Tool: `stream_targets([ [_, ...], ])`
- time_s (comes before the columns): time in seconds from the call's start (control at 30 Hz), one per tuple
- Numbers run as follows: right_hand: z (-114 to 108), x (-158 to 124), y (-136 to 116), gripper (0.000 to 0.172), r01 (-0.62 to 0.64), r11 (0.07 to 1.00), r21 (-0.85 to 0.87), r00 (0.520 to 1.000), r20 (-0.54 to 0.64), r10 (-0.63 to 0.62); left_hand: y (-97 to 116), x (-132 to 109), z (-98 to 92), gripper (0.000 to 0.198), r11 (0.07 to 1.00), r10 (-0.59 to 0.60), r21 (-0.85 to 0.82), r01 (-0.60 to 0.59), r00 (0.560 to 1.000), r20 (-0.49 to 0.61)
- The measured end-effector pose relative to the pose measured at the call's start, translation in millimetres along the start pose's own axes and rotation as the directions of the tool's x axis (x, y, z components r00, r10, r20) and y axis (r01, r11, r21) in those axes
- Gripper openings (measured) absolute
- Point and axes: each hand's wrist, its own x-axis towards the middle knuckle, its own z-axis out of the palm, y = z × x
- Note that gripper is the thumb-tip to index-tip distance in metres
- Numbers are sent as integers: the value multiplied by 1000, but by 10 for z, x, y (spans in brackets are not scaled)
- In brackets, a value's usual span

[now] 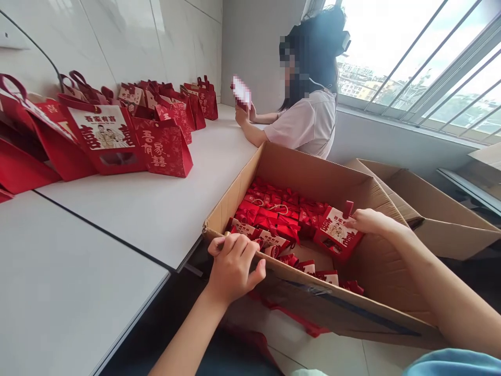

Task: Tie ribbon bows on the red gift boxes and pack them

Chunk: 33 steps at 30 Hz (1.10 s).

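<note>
Red bags (104, 138) are standing in a row on the table (156, 219) at left. The front bag (162, 146) is bearing the characters 吾家有囍. The left hand (233, 266) is gripping the near rim of the box (297, 167), fingers curled shut over it. The right hand (370, 222) is pinching a gift bag (336, 235) by its top, inside the box, over stacked red packs (270, 211). A person (309, 122) is sitting behind.

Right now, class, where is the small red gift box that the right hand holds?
In the head view, the red gift box sits right of centre inside the cardboard carton, gripped by the right hand, just right of the packed red boxes.
</note>
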Motion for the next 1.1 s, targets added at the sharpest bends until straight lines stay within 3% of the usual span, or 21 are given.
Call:
stream_targets([
  [0.2,102,-15,116,23,106,985,139,994,-35,-102,23,1,-67,17,999,-38,1,38,992,117],
  [0.5,141,-14,45,19,206,951,230,978,-88,-191,58,-52,-89,24,997,-80,29,77,986,145],
  [0.67,137,-40,19,12,129,962,242,991,-6,-132,59,-56,-107,24,997,-79,28,76,987,142],
  [0.83,152,44,41,6,47,988,147,992,112,-64,46,-67,-149,20,997,-76,-10,78,988,136],
  [1.1,252,48,-10,11,129,992,8,944,306,-125,6,-95,-159,19,997,-43,-59,50,992,115],
])
